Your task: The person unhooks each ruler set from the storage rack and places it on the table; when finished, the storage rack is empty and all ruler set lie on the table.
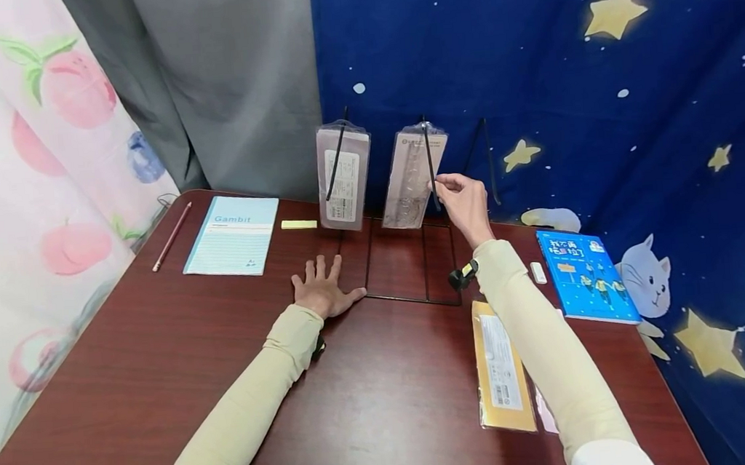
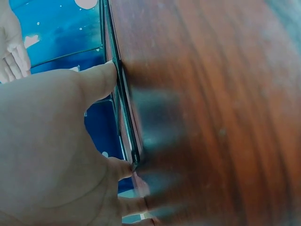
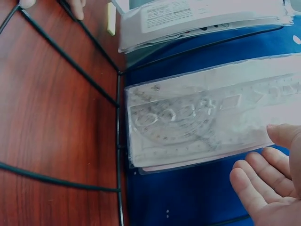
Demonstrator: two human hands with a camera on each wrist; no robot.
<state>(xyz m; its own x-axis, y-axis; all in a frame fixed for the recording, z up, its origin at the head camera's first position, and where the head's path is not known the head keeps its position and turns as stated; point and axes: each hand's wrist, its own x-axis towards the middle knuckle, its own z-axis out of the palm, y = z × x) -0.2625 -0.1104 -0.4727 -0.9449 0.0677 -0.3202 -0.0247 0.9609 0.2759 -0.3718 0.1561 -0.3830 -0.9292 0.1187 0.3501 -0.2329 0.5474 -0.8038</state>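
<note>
Dark reddish wood for the tabletop (image 1: 361, 416), with a black wire rack (image 1: 411, 300) on it. From the head view, a clear packet of drawing tools (image 1: 408, 178) hangs on the rack's middle prong, a whitish labelled packet (image 1: 343, 180) hangs on the prong to its left, and the right hand (image 1: 467, 203) is up at the drawing-tool packet's right edge. The left hand (image 1: 326, 292) lies spread on the wood, thumb by the rack's front corner. A yellow packet (image 1: 502, 375) sits near the right forearm, with a blue book (image 1: 588, 277) further right and a pale blue notebook (image 1: 231, 236) over left. Left wrist cam: palm big and close, thumb up against the wire, fingers loose, nothing gripped. Right wrist cam: thumb at the packet's edge, fingers relaxed just beside it with a gap, so not clamped (you can even spot a protractor (image 3: 171, 134) through the plastic).
</note>
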